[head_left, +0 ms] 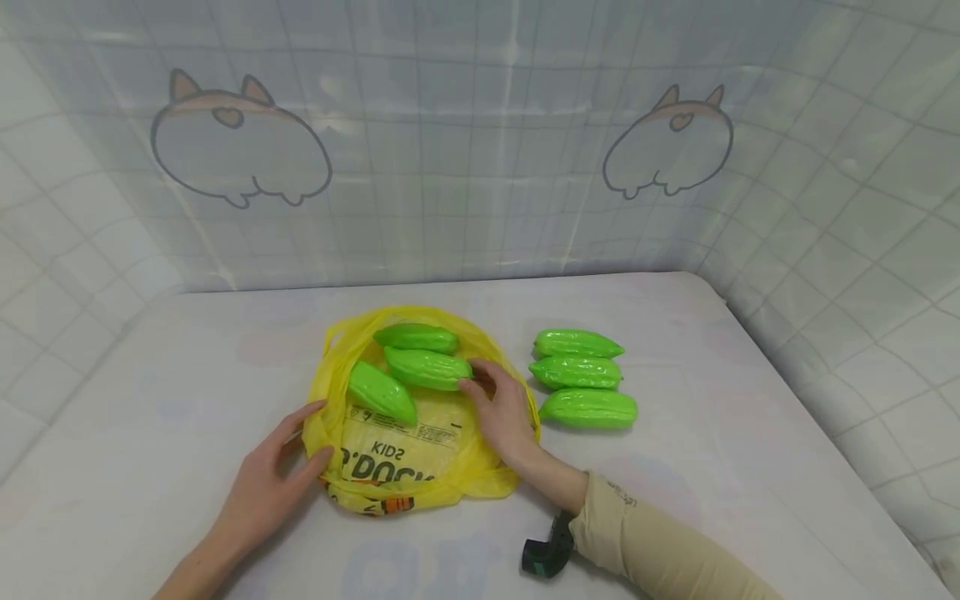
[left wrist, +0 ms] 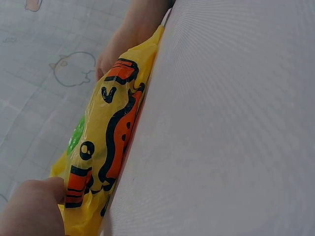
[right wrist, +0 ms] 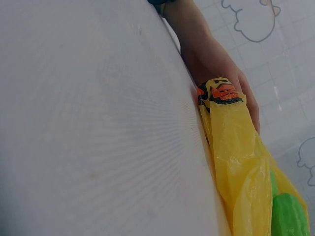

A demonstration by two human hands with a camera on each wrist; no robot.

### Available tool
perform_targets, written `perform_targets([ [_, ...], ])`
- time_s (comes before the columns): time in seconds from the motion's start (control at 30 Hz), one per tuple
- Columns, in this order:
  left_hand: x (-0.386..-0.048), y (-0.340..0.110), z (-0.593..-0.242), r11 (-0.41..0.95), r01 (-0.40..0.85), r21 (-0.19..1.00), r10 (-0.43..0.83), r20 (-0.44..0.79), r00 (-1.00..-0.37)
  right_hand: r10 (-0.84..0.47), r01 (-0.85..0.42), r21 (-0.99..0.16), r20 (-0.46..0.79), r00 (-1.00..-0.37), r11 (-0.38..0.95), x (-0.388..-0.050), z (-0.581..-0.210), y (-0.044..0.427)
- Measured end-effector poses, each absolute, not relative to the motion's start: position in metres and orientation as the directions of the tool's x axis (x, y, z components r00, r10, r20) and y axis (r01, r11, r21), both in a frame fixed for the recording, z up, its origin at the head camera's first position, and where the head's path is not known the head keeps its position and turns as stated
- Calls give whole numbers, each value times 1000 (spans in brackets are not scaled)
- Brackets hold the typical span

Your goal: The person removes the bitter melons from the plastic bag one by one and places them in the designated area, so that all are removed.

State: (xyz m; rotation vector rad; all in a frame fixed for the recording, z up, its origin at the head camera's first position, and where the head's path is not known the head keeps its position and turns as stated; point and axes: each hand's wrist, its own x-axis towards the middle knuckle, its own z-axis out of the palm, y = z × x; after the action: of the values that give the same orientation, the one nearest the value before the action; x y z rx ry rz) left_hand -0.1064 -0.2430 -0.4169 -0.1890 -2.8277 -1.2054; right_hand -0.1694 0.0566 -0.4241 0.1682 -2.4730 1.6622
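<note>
A yellow plastic bag (head_left: 468, 450) lies with its mouth spread open on the white table. Three bright green, ridged bitter melons rest in it: a back one (head_left: 417, 337), a middle one (head_left: 423, 368) and a slanted left one (head_left: 382, 393). My left hand (head_left: 273, 479) pinches the bag's left rim between thumb and fingers; its thumb (left wrist: 37, 204) also shows in the left wrist view. Reaching in over the right rim, my right hand (head_left: 506, 412) holds the right end of the middle bitter melon. Its fingertips are partly hidden.
Three more bitter melons (head_left: 576, 372) lie stacked in a row just right of the bag. A black device (head_left: 547, 550) sits by the right wrist. Behind the table (head_left: 712, 467) hangs a tiled-pattern curtain (head_left: 465, 167) with animal drawings.
</note>
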Motion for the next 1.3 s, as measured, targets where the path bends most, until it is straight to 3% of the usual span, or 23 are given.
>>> perform_targets([
  [1.3, -109, -244, -419, 689, 144, 710, 89, 113, -990, -69, -325, -894, 320, -945, 308, -140, -404, 80],
])
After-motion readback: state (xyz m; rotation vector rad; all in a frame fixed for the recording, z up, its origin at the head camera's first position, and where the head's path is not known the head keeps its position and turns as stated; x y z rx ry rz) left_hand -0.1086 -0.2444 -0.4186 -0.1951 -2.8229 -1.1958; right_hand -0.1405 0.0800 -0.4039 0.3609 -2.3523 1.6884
